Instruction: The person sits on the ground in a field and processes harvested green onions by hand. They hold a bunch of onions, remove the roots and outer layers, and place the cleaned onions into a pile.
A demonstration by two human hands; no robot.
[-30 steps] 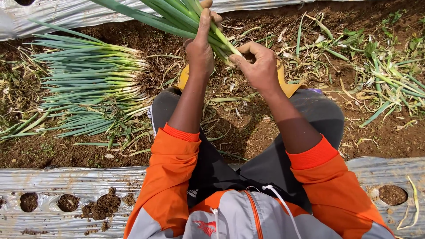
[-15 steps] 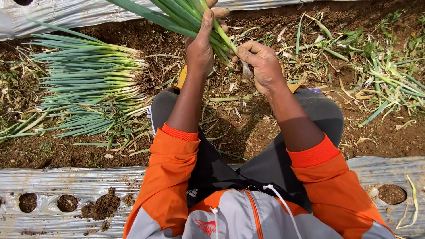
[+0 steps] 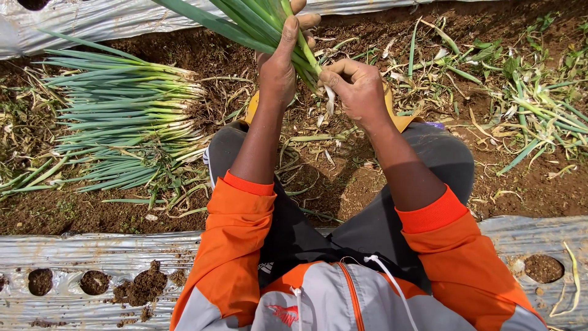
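My left hand [image 3: 278, 67] grips a bunch of green onions [image 3: 245, 21] by the stalks, leaves running up and left out of view. My right hand [image 3: 355, 89] pinches the white lower end of one stalk [image 3: 329, 98] just below the left hand, with a pale strip of skin hanging from its fingers. Both forearms come out of orange sleeves [image 3: 236, 227]. I am squatting above bare soil, grey trousers [image 3: 441, 159] and yellow boots [image 3: 401, 121] under the hands.
A neat pile of cleaned green onions [image 3: 122, 116] lies on the soil at left. Scattered trimmings and leaves [image 3: 527, 104] litter the ground at right. Silver plastic mulch with planting holes [image 3: 92, 270] runs along the near edge, another strip [image 3: 73, 21] along the far edge.
The right hand has pulled a pale strip of skin off the stalk's base and shifted slightly up and left toward the bunch. The left hand holds steady.
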